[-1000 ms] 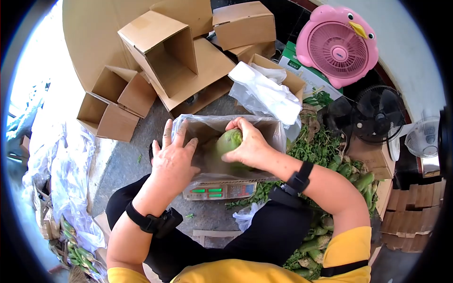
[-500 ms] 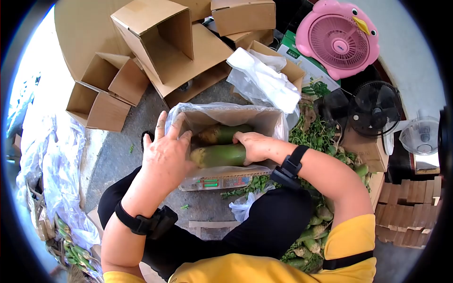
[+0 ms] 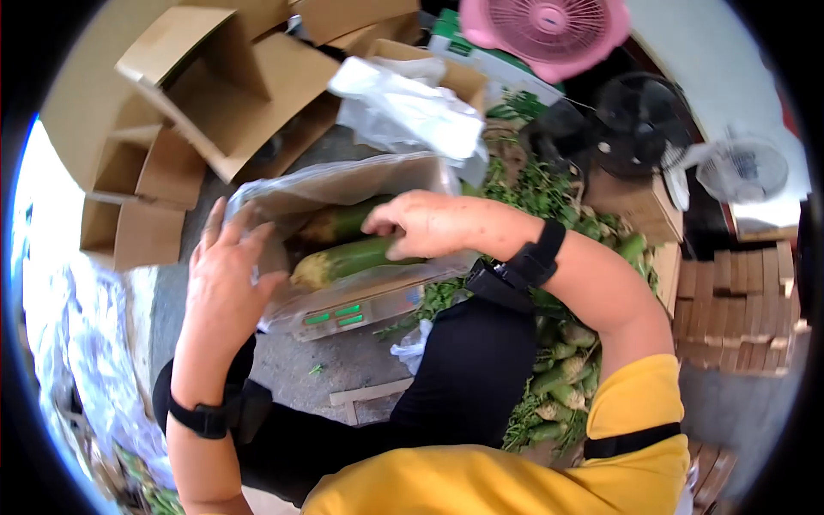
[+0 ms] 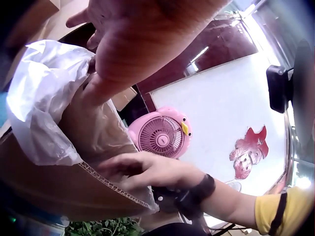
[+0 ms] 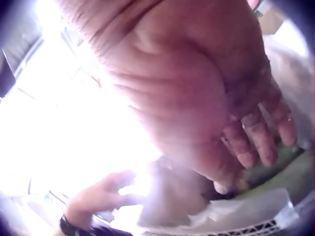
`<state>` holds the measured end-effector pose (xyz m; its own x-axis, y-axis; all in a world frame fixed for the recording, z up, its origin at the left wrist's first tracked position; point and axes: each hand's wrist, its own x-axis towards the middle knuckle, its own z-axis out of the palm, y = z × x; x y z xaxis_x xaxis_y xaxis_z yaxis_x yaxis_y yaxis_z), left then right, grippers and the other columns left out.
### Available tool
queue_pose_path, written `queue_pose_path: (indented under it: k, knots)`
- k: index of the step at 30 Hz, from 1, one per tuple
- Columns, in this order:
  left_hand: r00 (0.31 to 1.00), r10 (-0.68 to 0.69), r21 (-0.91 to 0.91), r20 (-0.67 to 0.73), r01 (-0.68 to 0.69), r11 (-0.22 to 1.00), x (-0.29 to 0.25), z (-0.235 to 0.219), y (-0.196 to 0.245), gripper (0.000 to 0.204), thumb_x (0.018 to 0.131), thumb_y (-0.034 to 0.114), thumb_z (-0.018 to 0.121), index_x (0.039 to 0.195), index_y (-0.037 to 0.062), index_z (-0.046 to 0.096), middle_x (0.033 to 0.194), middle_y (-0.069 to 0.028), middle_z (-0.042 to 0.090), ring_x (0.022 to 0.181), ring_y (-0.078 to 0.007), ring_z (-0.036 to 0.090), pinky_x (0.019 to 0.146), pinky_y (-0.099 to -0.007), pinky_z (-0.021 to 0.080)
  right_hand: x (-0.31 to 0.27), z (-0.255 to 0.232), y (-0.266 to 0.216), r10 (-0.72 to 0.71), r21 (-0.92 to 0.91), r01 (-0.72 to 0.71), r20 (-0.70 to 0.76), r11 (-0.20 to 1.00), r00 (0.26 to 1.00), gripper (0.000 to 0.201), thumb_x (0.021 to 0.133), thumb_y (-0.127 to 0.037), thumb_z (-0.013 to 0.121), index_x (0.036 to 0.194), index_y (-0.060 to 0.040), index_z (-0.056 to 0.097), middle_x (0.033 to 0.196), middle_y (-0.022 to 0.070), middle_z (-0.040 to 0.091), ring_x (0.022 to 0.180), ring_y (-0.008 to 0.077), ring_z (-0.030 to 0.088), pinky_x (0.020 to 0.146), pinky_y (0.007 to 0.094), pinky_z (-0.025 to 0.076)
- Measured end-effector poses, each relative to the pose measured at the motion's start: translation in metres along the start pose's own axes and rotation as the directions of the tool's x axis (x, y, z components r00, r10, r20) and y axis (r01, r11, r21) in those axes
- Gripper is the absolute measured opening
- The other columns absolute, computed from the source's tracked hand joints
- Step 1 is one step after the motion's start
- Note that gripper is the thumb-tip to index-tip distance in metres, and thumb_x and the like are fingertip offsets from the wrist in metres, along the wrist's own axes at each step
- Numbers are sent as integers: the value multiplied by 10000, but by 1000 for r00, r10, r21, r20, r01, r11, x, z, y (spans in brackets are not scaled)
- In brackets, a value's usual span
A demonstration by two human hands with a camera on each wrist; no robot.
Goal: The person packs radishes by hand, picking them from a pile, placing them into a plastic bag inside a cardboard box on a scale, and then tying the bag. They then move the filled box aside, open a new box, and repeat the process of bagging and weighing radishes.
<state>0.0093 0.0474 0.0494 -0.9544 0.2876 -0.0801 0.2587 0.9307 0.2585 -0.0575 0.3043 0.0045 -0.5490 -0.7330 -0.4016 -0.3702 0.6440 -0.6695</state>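
Note:
A cardboard box lined with clear plastic sits on a scale with lit green displays. Two thick green radishes lie side by side inside: a front radish with a yellowish end, and a rear radish with a browner end. My left hand rests over the box's left edge, fingers spread and fairly straight. Above the radishes is my right hand, its fingers loosely bent and reaching down to them. In the right wrist view, that hand's fingertips overlap the green skin.
Several cardboard boxes stand at the back left. White plastic bags fill another box behind. Leafy radishes are heaped along the right, near a pink fan and a black fan. Plastic sheeting lies left.
The right hand lowered a radish into the box beside another and loosened its fingers from it. The left hand stayed at the box's left edge. The head view has turned and shifted.

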Motion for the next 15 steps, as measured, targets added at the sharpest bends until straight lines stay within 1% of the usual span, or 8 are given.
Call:
queue_pose_path:
  k: [2, 4, 6, 9, 12, 13, 14, 15]
  knots:
    - [998, 16, -111, -56, -22, 994, 2, -1, -1, 434, 678, 41, 648, 1106, 5, 588, 1300, -156, 474, 1293, -358, 323, 1046, -418, 298, -37, -26, -18, 121, 216, -84, -165, 973, 979, 418, 777, -104, 611, 1175, -2, 535, 1047, 116, 617, 908, 163, 578, 815, 288, 476]
    - [990, 14, -145, -137, -34, 989, 4, 1, -2, 388, 696, 56, 650, 1076, -3, 603, 1258, -149, 509, 1261, -367, 364, 1030, -411, 318, -76, -35, -2, 137, 253, -34, -403, 967, 905, 417, 791, -108, 605, 1188, -8, 527, 1049, 99, 611, 912, 147, 574, 829, 287, 469]
    - [984, -8, -167, -178, -22, 986, 6, 2, -4, 358, 710, 43, 616, 1063, -8, 604, 1259, -154, 509, 1262, -363, 370, 1032, -409, 315, -114, -29, 25, 309, 374, -113, -520, 921, 796, 404, 804, -109, 594, 1189, -9, 523, 1043, 93, 607, 924, 146, 570, 832, 284, 464]
    - [983, -39, -222, -179, -2, 975, 9, 4, -5, 334, 738, 42, 585, 1070, 5, 609, 1265, -143, 515, 1266, -329, 387, 1039, -399, 318, -170, 11, 78, 540, 549, -210, -553, 809, 635, 391, 820, -129, 598, 1181, -2, 518, 1046, 96, 600, 945, 163, 568, 826, 282, 463]
    - [982, -59, -249, -178, 13, 968, 11, 6, -4, 315, 755, 47, 578, 1066, 12, 615, 1263, -132, 522, 1262, -308, 402, 1040, -394, 321, -204, 87, 133, 770, 693, -362, -464, 624, 438, 410, 787, -180, 608, 1138, 22, 544, 1035, 155, 614, 965, 226, 588, 861, 324, 459]
    - [978, -71, -245, -195, 22, 969, 12, 6, -5, 305, 763, 50, 575, 1063, 16, 618, 1259, -127, 528, 1257, -299, 411, 1039, -391, 324, -212, 119, 152, 798, 734, -343, -447, 586, 405, 395, 779, -191, 624, 1098, 33, 565, 997, 160, 628, 934, 237, 599, 846, 328, 465]
    - [979, -70, -237, -194, 23, 971, 14, 8, -5, 305, 763, 50, 575, 1063, 16, 618, 1259, -127, 528, 1257, -299, 411, 1039, -391, 324, -216, 159, 178, 819, 748, -346, -466, 566, 334, 377, 771, -204, 645, 1049, 43, 582, 964, 167, 635, 889, 237, 607, 819, 331, 472]
    - [976, -65, -227, -208, 16, 974, 15, 9, -5, 299, 769, 57, 573, 1061, 17, 619, 1252, -121, 536, 1250, -297, 420, 1036, -390, 327, -215, 190, 185, 867, 792, -353, -448, 498, 219, 383, 758, -211, 668, 1033, 42, 582, 960, 162, 633, 858, 231, 609, 787, 328, 479]
